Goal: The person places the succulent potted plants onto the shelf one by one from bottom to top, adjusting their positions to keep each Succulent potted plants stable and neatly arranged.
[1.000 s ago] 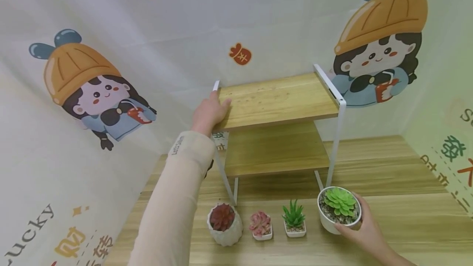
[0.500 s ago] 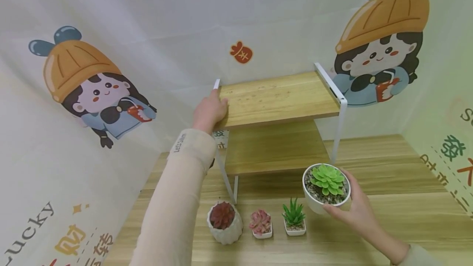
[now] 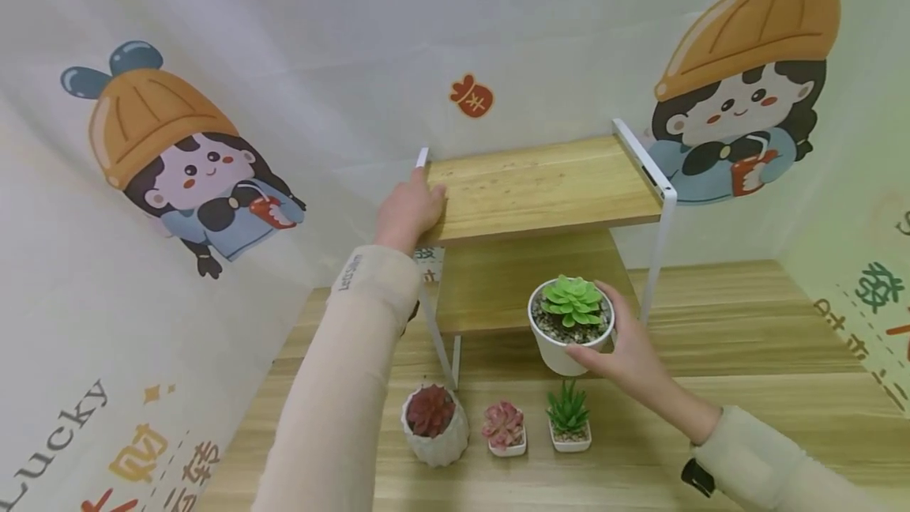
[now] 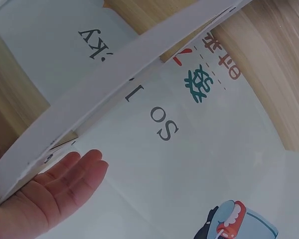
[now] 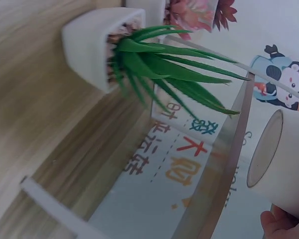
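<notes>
A two-tier wooden shelf (image 3: 540,190) with white side frames stands against the back wall. My left hand (image 3: 409,212) holds its left side frame at the top; in the left wrist view the fingers (image 4: 82,177) lie along one side of the white frame (image 4: 107,84). A green potted succulent (image 3: 572,303) in a round white pot is gripped by my right hand (image 3: 629,346), thumb in front and fingers behind. It is raised before the lower board (image 3: 483,283). In the right wrist view the white pot (image 5: 289,159) shows its base, fingertips at its side.
In a row before the shelf stand a dark red succulent (image 3: 431,413) in a ribbed white pot, a pink succulent (image 3: 503,427) and a spiky green aloe-like plant (image 3: 569,411), both in small square white pots. A printed cloth (image 3: 341,93) hangs behind and at both sides.
My right hand has lifted the green potted succulent and carried it leftward and up from the shelf's right foot to before the lower board. The left hand has stayed on the frame.
</notes>
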`<act>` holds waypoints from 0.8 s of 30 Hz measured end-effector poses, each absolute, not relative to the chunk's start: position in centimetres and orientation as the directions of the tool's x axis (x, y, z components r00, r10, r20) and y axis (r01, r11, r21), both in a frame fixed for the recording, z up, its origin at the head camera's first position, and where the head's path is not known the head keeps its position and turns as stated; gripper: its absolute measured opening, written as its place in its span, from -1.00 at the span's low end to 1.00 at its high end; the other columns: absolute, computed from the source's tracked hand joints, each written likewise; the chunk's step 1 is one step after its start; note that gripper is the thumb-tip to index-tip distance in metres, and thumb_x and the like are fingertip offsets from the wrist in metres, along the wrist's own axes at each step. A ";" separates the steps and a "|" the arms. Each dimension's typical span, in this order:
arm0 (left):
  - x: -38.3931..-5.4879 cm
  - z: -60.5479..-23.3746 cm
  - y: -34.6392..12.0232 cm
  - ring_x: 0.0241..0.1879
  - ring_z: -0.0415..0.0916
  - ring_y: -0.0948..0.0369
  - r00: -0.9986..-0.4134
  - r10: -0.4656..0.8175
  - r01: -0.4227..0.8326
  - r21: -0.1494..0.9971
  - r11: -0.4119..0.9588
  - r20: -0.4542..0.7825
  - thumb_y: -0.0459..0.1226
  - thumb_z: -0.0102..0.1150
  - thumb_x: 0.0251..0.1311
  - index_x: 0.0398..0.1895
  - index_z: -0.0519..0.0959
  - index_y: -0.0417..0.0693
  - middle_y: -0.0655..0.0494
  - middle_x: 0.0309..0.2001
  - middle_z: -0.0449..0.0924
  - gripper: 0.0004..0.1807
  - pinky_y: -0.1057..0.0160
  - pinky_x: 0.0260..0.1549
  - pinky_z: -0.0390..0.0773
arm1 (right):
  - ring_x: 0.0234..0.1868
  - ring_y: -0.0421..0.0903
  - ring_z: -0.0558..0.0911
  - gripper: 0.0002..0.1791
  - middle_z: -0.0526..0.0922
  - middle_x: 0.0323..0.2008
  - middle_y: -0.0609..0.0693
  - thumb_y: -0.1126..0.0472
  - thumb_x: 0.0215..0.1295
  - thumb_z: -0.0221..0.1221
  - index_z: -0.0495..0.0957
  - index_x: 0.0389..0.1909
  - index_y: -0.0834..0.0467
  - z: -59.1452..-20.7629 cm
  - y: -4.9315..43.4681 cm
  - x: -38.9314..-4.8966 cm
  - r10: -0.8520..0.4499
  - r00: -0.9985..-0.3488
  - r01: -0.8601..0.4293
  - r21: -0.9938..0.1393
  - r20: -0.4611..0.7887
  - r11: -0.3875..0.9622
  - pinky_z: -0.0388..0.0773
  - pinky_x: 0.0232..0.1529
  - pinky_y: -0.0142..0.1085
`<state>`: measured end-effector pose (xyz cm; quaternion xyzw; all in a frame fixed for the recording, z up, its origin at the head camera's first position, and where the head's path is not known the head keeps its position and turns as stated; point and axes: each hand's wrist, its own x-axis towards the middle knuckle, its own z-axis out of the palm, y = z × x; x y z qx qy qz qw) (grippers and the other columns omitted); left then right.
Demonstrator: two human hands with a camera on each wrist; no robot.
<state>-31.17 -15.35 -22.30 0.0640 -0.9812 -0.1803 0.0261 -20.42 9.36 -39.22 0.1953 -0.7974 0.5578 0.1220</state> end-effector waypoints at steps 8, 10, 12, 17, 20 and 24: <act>-31.1 -21.9 -15.1 0.23 0.22 -0.12 -0.990 -0.135 -0.113 0.351 0.930 0.039 0.03 -0.31 0.36 0.41 -0.04 -0.05 -0.25 0.28 0.21 -0.36 -0.05 0.19 0.25 | 0.17 0.24 0.37 -0.06 0.31 0.18 0.35 0.15 -0.05 0.33 0.04 0.31 0.30 -38.3 6.0 -23.3 -0.199 -0.913 -0.404 -0.856 0.357 0.322 0.37 0.09 0.11; -31.0 -21.8 -15.2 0.24 0.22 -0.12 -0.990 -0.139 -0.116 0.350 0.930 0.040 0.02 -0.31 0.36 0.41 -0.04 -0.04 -0.25 0.28 0.21 -0.37 -0.04 0.19 0.25 | 0.18 0.24 0.36 -0.05 0.31 0.19 0.35 0.13 -0.04 0.33 0.03 0.31 0.31 -38.1 5.1 -24.0 -0.204 -0.917 -0.392 -0.863 0.342 0.318 0.35 0.11 0.10; -31.0 -21.8 -15.2 0.23 0.22 -0.12 -0.990 -0.138 -0.115 0.349 0.930 0.042 0.02 -0.31 0.36 0.41 -0.04 -0.04 -0.25 0.27 0.22 -0.37 -0.04 0.18 0.25 | 0.18 0.22 0.36 -0.05 0.31 0.19 0.34 0.11 -0.04 0.34 0.03 0.31 0.31 -38.0 4.2 -24.8 -0.208 -0.920 -0.384 -0.869 0.332 0.313 0.36 0.12 0.08; -30.9 -21.8 -15.3 0.22 0.24 -0.13 -0.990 -0.137 -0.114 0.347 0.931 0.044 0.02 -0.30 0.36 0.41 -0.03 -0.06 -0.26 0.26 0.24 -0.36 -0.05 0.18 0.26 | 0.20 0.20 0.35 -0.03 0.29 0.21 0.31 0.10 -0.04 0.34 0.02 0.32 0.32 -37.6 2.0 -26.3 -0.211 -0.925 -0.370 -0.879 0.317 0.299 0.35 0.14 0.06; -30.9 -22.0 -15.3 0.21 0.26 -0.13 -0.990 -0.135 -0.110 0.347 0.931 0.047 0.03 -0.30 0.36 0.40 -0.03 -0.07 -0.26 0.25 0.25 -0.36 -0.05 0.17 0.27 | 0.18 0.19 0.36 -0.03 0.30 0.20 0.31 0.10 -0.05 0.34 0.04 0.31 0.34 -37.5 0.9 -27.1 -0.196 -0.924 -0.375 -0.879 0.329 0.294 0.35 0.14 0.05; -30.9 -22.1 -15.3 0.20 0.26 -0.13 -0.990 -0.136 -0.113 0.346 0.931 0.043 0.03 -0.30 0.36 0.40 -0.03 -0.06 -0.26 0.25 0.25 -0.35 -0.05 0.16 0.29 | 0.14 0.17 0.40 -0.07 0.34 0.15 0.30 0.11 -0.06 0.35 0.09 0.28 0.35 -37.4 -0.3 -27.9 -0.184 -0.919 -0.391 -0.873 0.350 0.292 0.37 0.13 0.01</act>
